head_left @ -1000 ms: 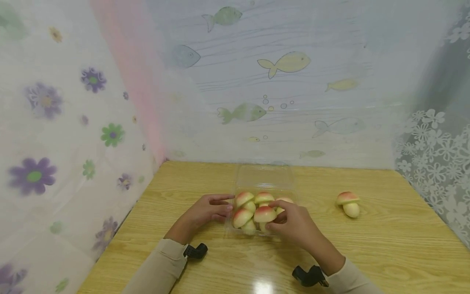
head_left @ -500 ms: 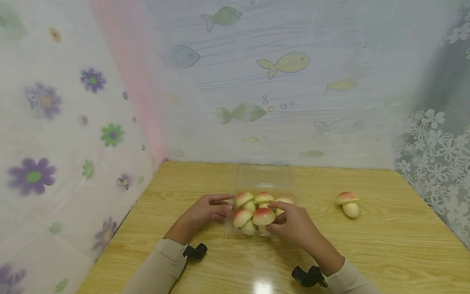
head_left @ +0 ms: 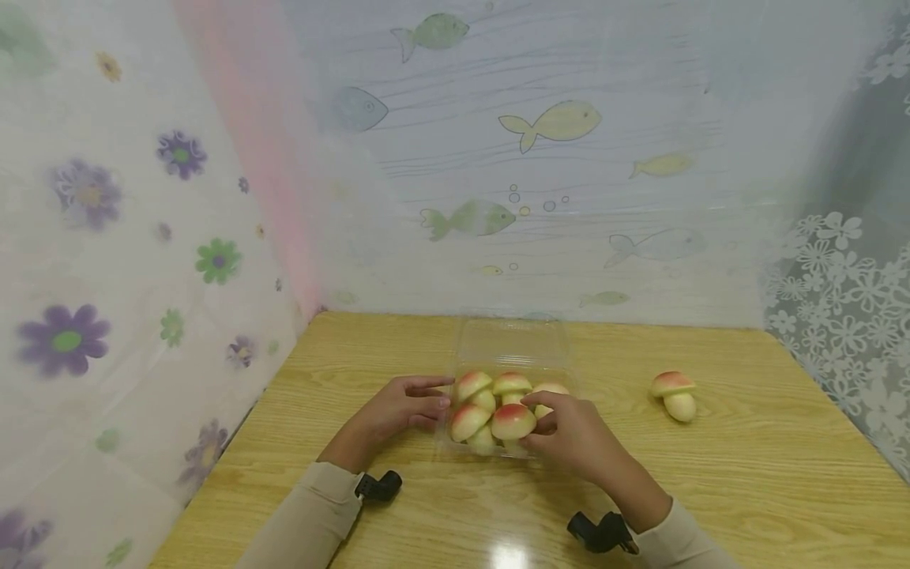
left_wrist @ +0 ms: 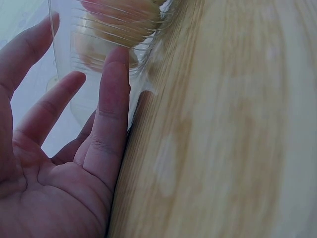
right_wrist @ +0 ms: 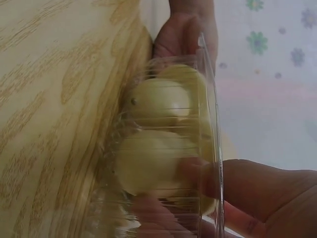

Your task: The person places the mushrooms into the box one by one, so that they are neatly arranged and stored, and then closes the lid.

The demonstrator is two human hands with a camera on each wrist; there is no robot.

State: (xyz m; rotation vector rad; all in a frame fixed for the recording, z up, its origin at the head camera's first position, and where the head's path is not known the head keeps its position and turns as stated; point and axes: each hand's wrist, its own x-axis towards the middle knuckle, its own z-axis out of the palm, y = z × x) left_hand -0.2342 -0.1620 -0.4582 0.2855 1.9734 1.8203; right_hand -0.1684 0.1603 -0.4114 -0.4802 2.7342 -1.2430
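Observation:
A clear plastic clamshell box (head_left: 513, 341) stands with its lid up, holding several toy mushrooms with reddish caps and pale yellow stems. My left hand (head_left: 398, 407) is at the box's left side; in the left wrist view its fingers (left_wrist: 113, 94) extend straight along the ribbed wall. At the front right of the box, my right hand (head_left: 572, 435) pinches a mushroom (head_left: 513, 423) between thumb and fingers. Through the clear wall in the right wrist view, the thumb (right_wrist: 195, 173) reaches inside against the pale stem end (right_wrist: 148, 161). Another mushroom (head_left: 548, 392) behind is partly hidden by this hand.
A single mushroom (head_left: 674, 395) lies on the wooden table (head_left: 746, 490) to the right of the box. A fish-patterned sheet (head_left: 441, 284) hangs behind the table's back edge, with a flowered sheet (head_left: 135, 316) along the left.
The pinched mushroom has sunk slightly toward the front of the box, its cap shifting a little left and then right. My left hand has stayed in place.

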